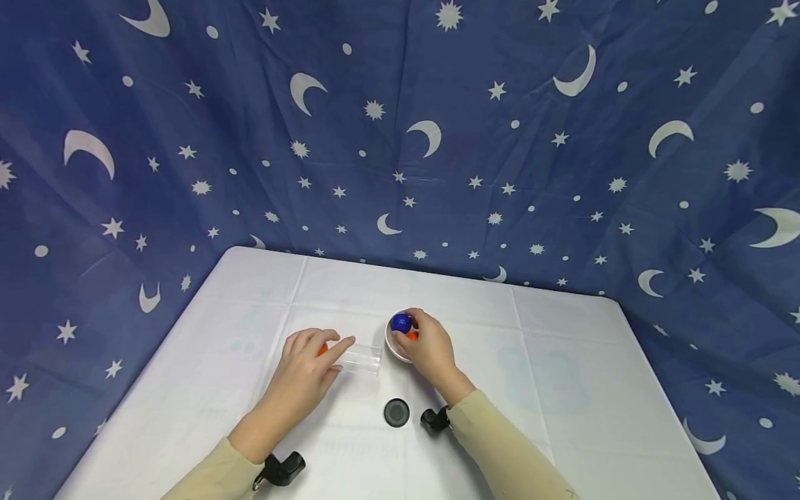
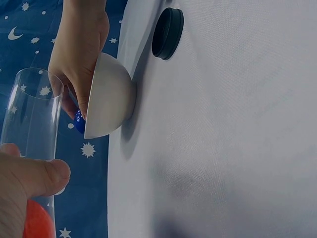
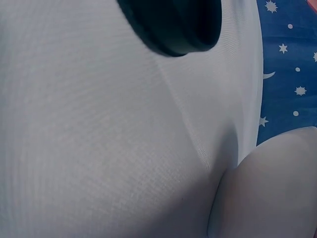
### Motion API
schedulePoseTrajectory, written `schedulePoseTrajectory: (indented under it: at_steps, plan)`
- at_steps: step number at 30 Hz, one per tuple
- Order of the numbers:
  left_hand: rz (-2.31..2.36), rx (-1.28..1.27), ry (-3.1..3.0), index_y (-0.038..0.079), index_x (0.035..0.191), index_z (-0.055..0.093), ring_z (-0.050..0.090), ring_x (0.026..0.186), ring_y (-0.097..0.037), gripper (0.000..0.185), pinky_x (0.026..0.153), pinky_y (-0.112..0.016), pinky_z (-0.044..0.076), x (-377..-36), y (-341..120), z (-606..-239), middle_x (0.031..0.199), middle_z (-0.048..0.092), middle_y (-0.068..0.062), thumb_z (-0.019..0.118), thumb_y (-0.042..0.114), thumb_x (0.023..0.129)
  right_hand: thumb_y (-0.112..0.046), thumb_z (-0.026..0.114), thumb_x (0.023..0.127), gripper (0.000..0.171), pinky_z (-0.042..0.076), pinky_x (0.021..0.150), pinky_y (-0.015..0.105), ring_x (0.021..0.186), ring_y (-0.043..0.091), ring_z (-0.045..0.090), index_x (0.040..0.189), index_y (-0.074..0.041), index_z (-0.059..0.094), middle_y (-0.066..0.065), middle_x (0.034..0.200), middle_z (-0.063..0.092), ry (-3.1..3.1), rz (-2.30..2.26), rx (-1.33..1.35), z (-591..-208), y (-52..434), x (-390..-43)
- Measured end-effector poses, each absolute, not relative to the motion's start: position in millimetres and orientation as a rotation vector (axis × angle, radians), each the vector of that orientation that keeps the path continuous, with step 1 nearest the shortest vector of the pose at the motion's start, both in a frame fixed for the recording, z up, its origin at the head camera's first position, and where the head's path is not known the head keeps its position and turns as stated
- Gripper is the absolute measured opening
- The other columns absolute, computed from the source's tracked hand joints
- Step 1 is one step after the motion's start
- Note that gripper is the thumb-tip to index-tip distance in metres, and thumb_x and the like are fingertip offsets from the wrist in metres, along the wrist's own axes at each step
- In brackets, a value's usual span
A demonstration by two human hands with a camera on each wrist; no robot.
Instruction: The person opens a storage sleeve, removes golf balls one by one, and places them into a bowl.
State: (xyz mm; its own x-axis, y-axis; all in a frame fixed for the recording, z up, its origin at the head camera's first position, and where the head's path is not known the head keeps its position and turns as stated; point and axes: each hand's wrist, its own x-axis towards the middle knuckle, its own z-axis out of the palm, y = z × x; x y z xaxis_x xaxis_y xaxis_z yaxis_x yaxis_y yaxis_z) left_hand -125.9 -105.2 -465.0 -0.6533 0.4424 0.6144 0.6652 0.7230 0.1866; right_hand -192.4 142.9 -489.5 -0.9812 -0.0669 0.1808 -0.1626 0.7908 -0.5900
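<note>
My left hand (image 1: 303, 371) grips a clear cylinder (image 1: 364, 361) lying sideways, its open end towards the bowl. Inside the cylinder, near the palm, is an orange ball (image 2: 38, 221). To the right, my right hand (image 1: 434, 353) reaches over a white bowl (image 2: 113, 96) and pinches a blue ball (image 1: 401, 322) at its rim. Another orange ball (image 1: 412, 335) shows in the bowl beside the fingers, partly covered by them. The right wrist view shows only the bowl's side (image 3: 272, 183), without the fingers.
A round dark lid (image 1: 396, 412) lies on the white tablecloth (image 1: 350, 444) nearer to me, between the forearms. Each wrist carries a small black camera, the left camera (image 1: 284, 469) close over the cloth. Behind the table hangs a blue curtain (image 1: 350, 139) with moons and stars.
</note>
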Motion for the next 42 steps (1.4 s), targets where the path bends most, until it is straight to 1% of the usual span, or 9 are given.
schedulePoseTrajectory:
  at_steps: [4,9,16,22,25,30,33,37,42]
  plan:
    - [-0.549,-0.844,-2.370,0.016,0.123,0.066,0.050,0.103,-0.033,0.058,0.090,-0.050,0.036,-126,-104,-466,0.112,0.057,-0.008,0.083,0.006,0.069,-0.032,0.077,0.082,0.046,0.051,0.082,0.038,0.094,0.021,0.062,0.120,-0.011,0.062,0.008,0.105,0.067,-2.805,0.972,0.188,-487,144,-191]
    - [-0.552,-0.848,-2.351,0.015,0.122,0.066,0.050,0.101,-0.033,0.059,0.089,-0.050,0.036,-128,-103,-467,0.111,0.057,-0.008,0.083,0.005,0.067,-0.032,0.076,0.084,0.045,0.049,0.085,0.040,0.100,0.022,0.061,0.121,-0.011,0.063,0.003,0.108,0.067,-2.748,1.046,0.172,-478,149,-189]
    - [-0.547,-0.845,-2.364,0.015,0.122,0.066,0.050,0.102,-0.034,0.058,0.090,-0.051,0.036,-128,-103,-466,0.112,0.057,-0.008,0.084,0.006,0.068,-0.033,0.076,0.083,0.044,0.052,0.082,0.033,0.103,0.017,0.059,0.121,-0.014,0.063,0.001,0.110,0.065,-2.671,1.111,0.196,-462,155,-184]
    - [-0.545,-0.839,-2.384,0.015,0.123,0.066,0.050,0.104,-0.034,0.058,0.091,-0.051,0.035,-128,-103,-465,0.113,0.057,-0.008,0.084,0.006,0.068,-0.036,0.076,0.083,0.046,0.050,0.085,0.037,0.103,0.017,0.059,0.122,-0.014,0.063,-0.001,0.110,0.065,-2.648,1.095,0.230,-453,158,-173]
    - [-0.550,-0.836,-2.390,0.016,0.123,0.066,0.050,0.104,-0.033,0.058,0.092,-0.051,0.035,-128,-102,-465,0.113,0.057,-0.008,0.083,0.005,0.069,-0.036,0.077,0.083,0.047,0.049,0.086,0.039,0.102,0.018,0.059,0.121,-0.012,0.063,-0.001,0.110,0.065,-2.634,1.094,0.248,-451,159,-168]
    - [-0.552,-0.846,-2.377,0.016,0.123,0.066,0.050,0.103,-0.034,0.058,0.091,-0.050,0.035,-129,-101,-466,0.112,0.057,-0.008,0.083,0.004,0.068,-0.033,0.078,0.081,0.048,0.049,0.086,0.044,0.100,0.024,0.061,0.120,-0.008,0.064,0.003,0.109,0.067,-2.607,1.163,0.290,-448,162,-159]
    - [-0.546,-0.853,-2.364,0.016,0.122,0.066,0.050,0.103,-0.034,0.059,0.090,-0.051,0.036,-130,-100,-467,0.112,0.057,-0.008,0.083,0.005,0.067,-0.031,0.078,0.082,0.048,0.051,0.083,0.045,0.100,0.025,0.062,0.121,-0.009,0.063,0.007,0.108,0.067,-2.592,1.279,0.314,-449,164,-153]
    - [-0.542,-0.855,-2.371,0.016,0.123,0.066,0.050,0.103,-0.033,0.059,0.091,-0.051,0.035,-130,-99,-467,0.112,0.057,-0.007,0.083,0.005,0.068,-0.033,0.077,0.083,0.047,0.053,0.080,0.043,0.099,0.025,0.064,0.122,-0.011,0.063,0.009,0.106,0.068,-2.544,1.459,0.361,-451,167,-147]
    - [-0.546,-0.861,-2.379,0.016,0.124,0.066,0.050,0.104,-0.034,0.058,0.092,-0.051,0.035,-130,-98,-466,0.113,0.057,-0.007,0.082,0.005,0.069,-0.033,0.076,0.084,0.050,0.053,0.080,0.040,0.098,0.030,0.063,0.122,-0.004,0.061,0.012,0.106,0.067,-2.487,1.578,0.501,-456,169,-140]
